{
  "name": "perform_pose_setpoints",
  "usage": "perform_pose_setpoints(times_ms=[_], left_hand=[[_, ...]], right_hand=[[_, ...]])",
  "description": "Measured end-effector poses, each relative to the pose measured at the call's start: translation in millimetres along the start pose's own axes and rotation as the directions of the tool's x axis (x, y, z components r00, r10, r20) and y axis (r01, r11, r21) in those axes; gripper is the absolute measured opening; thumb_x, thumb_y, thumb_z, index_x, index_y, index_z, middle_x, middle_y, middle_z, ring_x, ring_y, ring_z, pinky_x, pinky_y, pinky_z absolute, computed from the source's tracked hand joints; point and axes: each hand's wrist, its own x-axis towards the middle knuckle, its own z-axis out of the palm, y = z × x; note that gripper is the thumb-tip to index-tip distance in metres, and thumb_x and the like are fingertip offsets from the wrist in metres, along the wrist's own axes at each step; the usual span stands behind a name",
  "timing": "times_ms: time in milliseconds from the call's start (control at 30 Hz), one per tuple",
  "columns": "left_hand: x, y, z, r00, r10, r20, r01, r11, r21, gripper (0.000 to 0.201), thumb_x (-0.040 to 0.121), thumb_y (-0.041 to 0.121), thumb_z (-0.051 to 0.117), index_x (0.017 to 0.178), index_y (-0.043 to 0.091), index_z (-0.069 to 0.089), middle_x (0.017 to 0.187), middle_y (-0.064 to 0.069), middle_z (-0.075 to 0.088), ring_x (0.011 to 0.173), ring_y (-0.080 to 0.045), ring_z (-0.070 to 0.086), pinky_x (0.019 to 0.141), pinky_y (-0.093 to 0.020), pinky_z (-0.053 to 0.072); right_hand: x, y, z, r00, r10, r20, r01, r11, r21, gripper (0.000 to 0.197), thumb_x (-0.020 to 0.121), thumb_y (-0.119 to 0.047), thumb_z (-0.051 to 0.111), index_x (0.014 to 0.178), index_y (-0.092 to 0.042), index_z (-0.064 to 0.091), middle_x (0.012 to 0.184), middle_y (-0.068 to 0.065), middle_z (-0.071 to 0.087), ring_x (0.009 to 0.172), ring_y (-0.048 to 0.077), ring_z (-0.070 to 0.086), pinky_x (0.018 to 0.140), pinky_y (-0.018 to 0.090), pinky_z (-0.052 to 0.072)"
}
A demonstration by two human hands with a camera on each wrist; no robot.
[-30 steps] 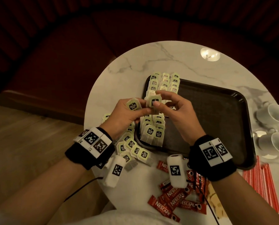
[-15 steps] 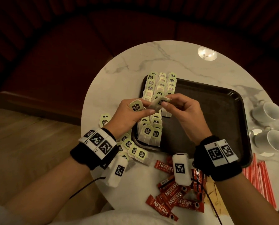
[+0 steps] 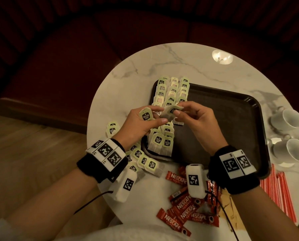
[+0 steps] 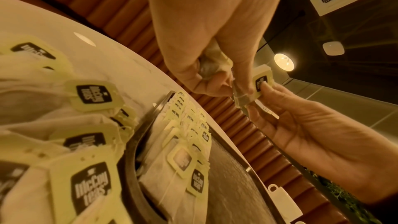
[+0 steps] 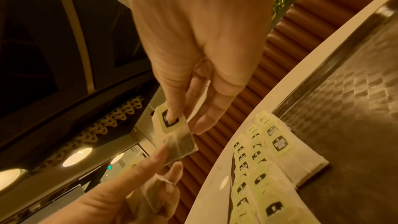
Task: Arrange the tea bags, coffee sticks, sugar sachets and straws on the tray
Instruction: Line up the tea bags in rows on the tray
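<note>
A dark tray (image 3: 232,129) lies on the marble table, with rows of green-tagged tea bags (image 3: 171,91) along its left side. Above those rows my left hand (image 3: 155,119) grips one tea bag (image 3: 146,116) in its curled fingers. My right hand (image 3: 177,110) pinches a second tea bag (image 3: 168,113) by its tag, tilted towards the left hand. In the right wrist view my right hand (image 5: 181,122) pinches the tag (image 5: 168,122) while a left fingertip touches the pouch (image 5: 183,147). In the left wrist view the left hand (image 4: 215,88) holds a crumpled bag (image 4: 212,65).
Loose tea bags (image 3: 145,160) lie left of the tray's near corner. Red coffee sticks (image 3: 185,209) and brown sachets (image 3: 229,204) are near the front edge, red straws (image 3: 277,192) at the right. Two white cups (image 3: 288,134) stand right of the tray.
My right hand has turned its tea bag from tag-up to tilted sideways, its pouch now against my left fingers. Both hands stay over the tray's left rows.
</note>
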Motion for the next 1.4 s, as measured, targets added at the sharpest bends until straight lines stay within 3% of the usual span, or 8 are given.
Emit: perform_pose_setpoints(times_ms=[233,333,500,667,967,1167,1300,1400], left_hand=[[-1,-1,-1,0.999,-0.045,0.018,0.045,0.999,0.02,0.01,0.085,0.007,0.071,0.095,0.006,0.072,0.068,0.001,0.067,0.053,-0.002,0.056,0.046,-0.018,0.043],[-1,-6,-8,0.997,-0.076,-0.034,0.075,0.997,-0.018,0.009,0.09,0.005,0.065,0.098,0.004,0.068,0.074,-0.005,0.067,0.057,-0.006,0.061,0.047,-0.019,0.046],[-1,-10,-15,0.987,-0.141,-0.077,0.131,0.984,-0.118,0.007,0.094,0.008,0.059,0.098,0.013,0.056,0.083,-0.007,0.064,0.063,-0.014,0.065,0.051,-0.024,0.049],[0,-9,-17,0.966,-0.256,-0.041,0.245,0.954,-0.171,0.015,0.096,0.002,0.046,0.108,0.01,0.043,0.09,-0.011,0.053,0.071,-0.021,0.067,0.051,-0.025,0.049],[-5,-6,-16,0.947,-0.318,0.046,0.32,0.921,-0.223,0.021,0.095,-0.004,0.033,0.095,0.013,0.044,0.087,-0.012,0.046,0.083,-0.029,0.066,0.056,-0.026,0.056],[-7,-4,-15,0.937,-0.345,0.052,0.347,0.904,-0.25,0.017,0.096,-0.002,0.034,0.099,0.012,0.045,0.092,-0.015,0.048,0.081,-0.029,0.067,0.06,-0.028,0.059],[-6,-5,-15,0.934,-0.352,0.065,0.356,0.895,-0.269,0.027,0.096,-0.001,0.035,0.119,0.009,0.041,0.093,-0.015,0.053,0.083,-0.031,0.069,0.064,-0.033,0.061],[-6,-3,-15,0.934,-0.349,0.076,0.356,0.886,-0.297,0.019,0.095,-0.002,0.033,0.106,0.01,0.043,0.094,-0.016,0.05,0.083,-0.034,0.068,0.066,-0.038,0.06]], right_hand=[[3,13,-5,0.996,0.058,-0.075,-0.056,0.998,0.017,0.017,0.093,-0.008,0.063,0.109,-0.008,0.068,0.105,0.004,0.073,0.096,0.014,0.071,0.081,0.025,0.057],[8,25,-17,0.984,0.137,-0.113,-0.135,0.99,0.028,0.013,0.093,-0.009,0.063,0.103,-0.015,0.068,0.099,-0.004,0.074,0.093,0.008,0.07,0.075,0.019,0.055],[20,54,-38,0.952,0.233,-0.197,-0.255,0.962,-0.093,0.02,0.088,-0.009,0.069,0.108,-0.01,0.063,0.1,0.008,0.069,0.079,0.006,0.067,0.063,0.015,0.053],[31,76,-43,0.942,0.323,-0.094,-0.336,0.914,-0.228,0.017,0.086,-0.008,0.071,0.096,-0.019,0.063,0.095,0.005,0.069,0.083,0.014,0.066,0.06,0.016,0.052],[43,93,-30,0.926,0.26,-0.273,-0.348,0.869,-0.353,0.02,0.082,-0.016,0.078,0.099,-0.016,0.068,0.096,-0.002,0.069,0.091,0.012,0.063,0.087,0.028,0.05],[43,94,-21,0.898,0.321,-0.301,-0.392,0.894,-0.216,0.023,0.082,-0.01,0.078,0.101,-0.012,0.065,0.09,0.001,0.064,0.084,0.014,0.064,0.074,0.028,0.058],[40,92,-21,0.899,0.322,-0.296,-0.38,0.91,-0.166,0.022,0.083,-0.008,0.077,0.101,-0.012,0.064,0.09,0.001,0.066,0.085,0.015,0.066,0.072,0.024,0.057],[39,92,-22,0.899,0.328,-0.291,-0.388,0.903,-0.182,0.022,0.083,-0.011,0.077,0.1,-0.014,0.065,0.092,0.001,0.067,0.091,0.017,0.068,0.079,0.03,0.059]])
